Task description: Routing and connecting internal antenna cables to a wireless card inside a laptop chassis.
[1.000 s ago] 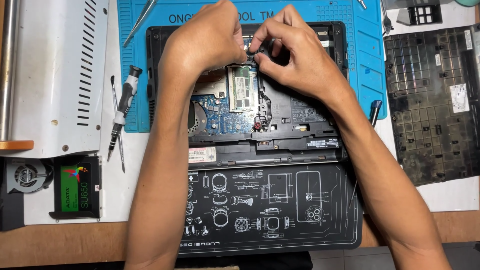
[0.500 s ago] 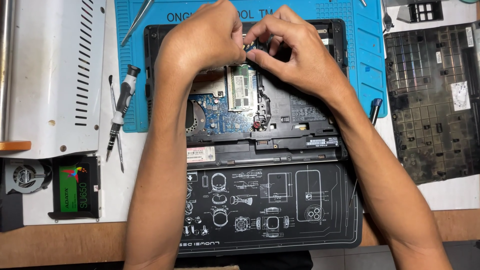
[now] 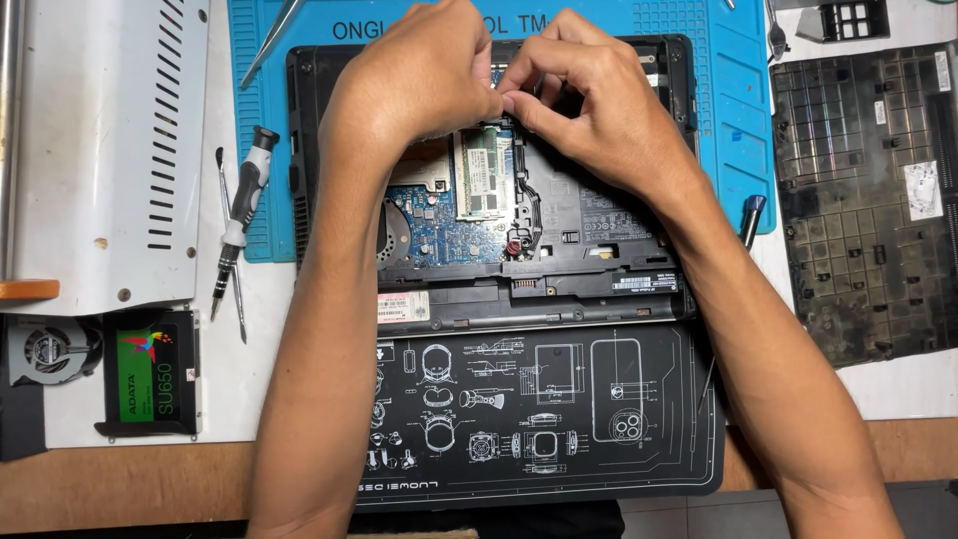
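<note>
An opened black laptop [image 3: 599,269] lies bottom-up on a blue work mat [image 3: 738,130], its blue circuit board [image 3: 439,225] and a green memory module [image 3: 485,172] exposed. My left hand [image 3: 419,80] and my right hand [image 3: 599,110] meet over the upper middle of the laptop, fingertips pinched together just above the memory module. What they pinch is hidden by the fingers. Both forearms reach up from the bottom edge of the view.
A black mat with white line drawings [image 3: 539,419] lies in front of the laptop. At left are a screwdriver [image 3: 242,210], a white vented metal panel [image 3: 110,150], a solid-state drive [image 3: 150,374] and a small fan [image 3: 45,349]. A black laptop bottom cover [image 3: 868,200] lies at right.
Both hands stay pinched at the same spot over the laptop; the fingers shift only slightly.
</note>
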